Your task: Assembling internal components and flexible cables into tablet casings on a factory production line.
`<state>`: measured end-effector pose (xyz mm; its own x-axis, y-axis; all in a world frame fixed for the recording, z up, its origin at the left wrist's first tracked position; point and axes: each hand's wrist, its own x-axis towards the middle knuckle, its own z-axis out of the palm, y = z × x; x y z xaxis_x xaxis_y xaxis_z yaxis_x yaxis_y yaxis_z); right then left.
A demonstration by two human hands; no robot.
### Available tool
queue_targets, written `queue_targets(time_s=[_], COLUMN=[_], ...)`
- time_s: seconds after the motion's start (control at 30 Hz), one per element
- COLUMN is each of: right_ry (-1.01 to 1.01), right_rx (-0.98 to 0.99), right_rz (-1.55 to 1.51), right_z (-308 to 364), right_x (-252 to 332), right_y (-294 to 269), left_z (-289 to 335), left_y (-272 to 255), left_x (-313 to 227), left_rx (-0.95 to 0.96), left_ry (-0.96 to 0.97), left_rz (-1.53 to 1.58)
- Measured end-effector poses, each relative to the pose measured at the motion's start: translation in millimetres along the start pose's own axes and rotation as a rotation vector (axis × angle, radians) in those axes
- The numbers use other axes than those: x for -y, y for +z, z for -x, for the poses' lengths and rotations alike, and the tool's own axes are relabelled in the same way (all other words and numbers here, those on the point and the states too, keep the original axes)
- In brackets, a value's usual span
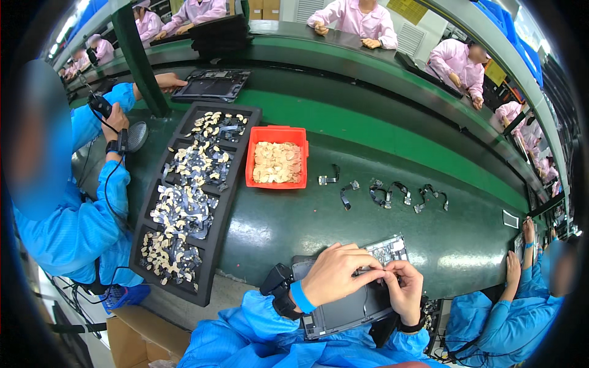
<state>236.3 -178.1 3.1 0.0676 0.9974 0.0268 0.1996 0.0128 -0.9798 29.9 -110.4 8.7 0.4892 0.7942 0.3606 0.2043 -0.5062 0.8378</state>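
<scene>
My left hand (pixel 339 273) and my right hand (pixel 404 291) meet above an opened tablet (pixel 343 306), their fingertips pinched together. Whatever lies between the fingertips is too small to make out. Bare circuitry shows along the tablet's far end, and a dark flat panel covers much of its body. My hands hide part of its middle. Beyond the tablet, several flex cables with small connectors (pixel 380 194) lie in a row on the green bench.
Left of centre stands a red bin (pixel 250 165) of beige curved pieces. Beside it a long black compartment tray (pixel 216 270) holds flex cables and more such pieces. A co-worker at left touches another tablet (pixel 215 86). A conveyor (pixel 343 73) runs behind; another co-worker sits at right.
</scene>
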Motion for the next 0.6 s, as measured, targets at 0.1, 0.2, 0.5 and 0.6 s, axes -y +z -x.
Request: queue_targets(time_s=[0.1,0.2,0.5,0.6], right_ry=[0.004,-0.004,-0.054,-0.086], right_rx=[0.013,-0.021,-0.031,-0.089], right_rz=[0.077,0.053,0.129,0.169], right_z=[0,-2,-7,-6], right_x=[-1,0,4,0], right_y=[0,6,9,4], left_z=[3,1,-1,-1], left_y=[0,3,2,3], left_x=[5,6,6,4], left_rx=[0.001,-0.026,-0.051,-0.049], left_ry=[-0.036,-0.041,-0.026,-0.032], left_rz=[0.018,0.024,0.103,0.096])
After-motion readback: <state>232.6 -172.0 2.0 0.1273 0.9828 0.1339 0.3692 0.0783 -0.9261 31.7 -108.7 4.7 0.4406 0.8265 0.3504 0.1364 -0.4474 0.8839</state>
